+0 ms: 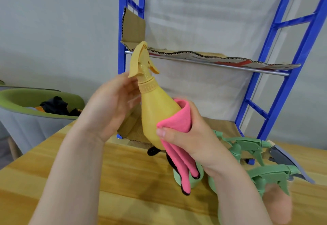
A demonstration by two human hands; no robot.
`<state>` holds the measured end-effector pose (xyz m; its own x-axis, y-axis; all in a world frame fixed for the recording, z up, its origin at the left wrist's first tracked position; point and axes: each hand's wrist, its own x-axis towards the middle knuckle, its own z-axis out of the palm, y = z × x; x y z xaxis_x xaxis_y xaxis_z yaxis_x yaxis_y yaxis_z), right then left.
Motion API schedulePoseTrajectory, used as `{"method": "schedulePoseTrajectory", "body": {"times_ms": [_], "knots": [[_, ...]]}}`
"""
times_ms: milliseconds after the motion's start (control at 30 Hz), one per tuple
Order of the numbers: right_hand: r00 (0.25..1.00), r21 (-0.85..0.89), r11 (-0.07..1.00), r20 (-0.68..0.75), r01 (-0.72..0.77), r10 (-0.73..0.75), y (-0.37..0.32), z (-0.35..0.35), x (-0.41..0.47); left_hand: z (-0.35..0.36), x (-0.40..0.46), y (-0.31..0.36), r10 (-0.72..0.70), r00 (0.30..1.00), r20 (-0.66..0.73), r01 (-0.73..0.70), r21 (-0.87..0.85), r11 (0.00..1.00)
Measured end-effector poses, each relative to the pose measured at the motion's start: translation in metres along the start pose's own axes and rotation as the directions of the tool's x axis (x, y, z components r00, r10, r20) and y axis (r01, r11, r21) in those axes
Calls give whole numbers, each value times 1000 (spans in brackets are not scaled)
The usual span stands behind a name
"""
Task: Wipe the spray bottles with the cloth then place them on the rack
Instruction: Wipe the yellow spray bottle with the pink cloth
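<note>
Your left hand (pixel 108 108) curls its fingers around the neck of the yellow spray bottle (pixel 157 111), just under the cap, holding it tilted in the air with the nozzle pointing to about 11 o'clock. Your right hand (pixel 191 136) has its fingers clamped on the pink cloth (pixel 177 132), pressing it against the bottle's belly; the loose end of the cloth hangs down toward 6 o'clock. The blue rack (pixel 290 76) stands behind, at 12 to 2 o'clock, its shelf bar lined with cardboard (pixel 212 57) and open above. Green spray bottles (pixel 265 173) crowd the table (pixel 106 180) at 4 o'clock, close under your right wrist. From 7 to 9 o'clock the table runs bare to its left edge, with a green chair (pixel 26 101) beyond it.
</note>
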<state>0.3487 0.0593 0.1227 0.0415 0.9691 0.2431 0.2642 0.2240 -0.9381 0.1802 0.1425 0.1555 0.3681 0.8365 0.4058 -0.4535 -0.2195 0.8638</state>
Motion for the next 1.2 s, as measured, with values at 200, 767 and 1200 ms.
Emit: {"method": "schedulePoseTrajectory", "body": {"times_ms": [200, 767, 1200], "knots": [[984, 201, 975, 169, -96, 62, -3, -3, -1, -8, -4, -4, -32, 977, 209, 59, -124, 991], [987, -62, 985, 29, 161, -159, -6, -9, -4, 28, -3, -9, 17, 969, 248, 3, -79, 997], [754, -392, 909, -553, 139, -354, -14, 11, -2, 71, -7, -24, 142, 982, 126, -151, 64, 986]]}}
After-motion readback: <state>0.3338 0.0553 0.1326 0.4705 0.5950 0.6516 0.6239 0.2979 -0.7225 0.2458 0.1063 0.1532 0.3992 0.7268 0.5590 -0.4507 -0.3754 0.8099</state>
